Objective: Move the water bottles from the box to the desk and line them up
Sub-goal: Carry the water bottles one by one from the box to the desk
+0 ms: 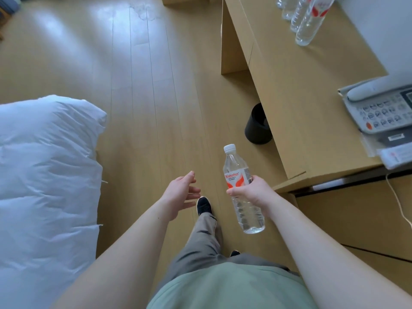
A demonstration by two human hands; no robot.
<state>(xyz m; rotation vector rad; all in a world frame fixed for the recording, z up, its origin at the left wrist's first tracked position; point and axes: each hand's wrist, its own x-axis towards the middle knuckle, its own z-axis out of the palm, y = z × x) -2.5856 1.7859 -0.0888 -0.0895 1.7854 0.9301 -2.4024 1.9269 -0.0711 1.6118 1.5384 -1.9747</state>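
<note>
Head view, looking down at a person standing on a wooden floor (pixel 138 108) between a bed with white bedding (pixel 44 175) and a light wooden table (pixel 301 103). The right hand (pixel 252 191) holds a clear water bottle (pixel 242 188) around its middle, at the lower edge of the red-and-white label; the grip of this hand is closed around the bottle, thumb on the near side and fingers wrapped behind. The bottle is roughly upright with its white cap (pixel 229 148) tilted slightly away from the person, and it is carried in the air above the floor, just off the near corner of the table and not touching it. The left hand (pixel 180 192) is empty, its grip released, with fingers spread and loosely curled, apart from the bottle. At the far end of the table, by its back edge, a row of bottles (pixel 307 21) of the same kind stands close together; their tops run out of view. A white telephone (pixel 383 108) rests near the table's right edge, with papers (pixel 396 152) beside it toward the near corner. A black bin (pixel 258 126) stands on the floor partly under the table's front edge. A dark shoe (pixel 204 206) shows below the hands.
</note>
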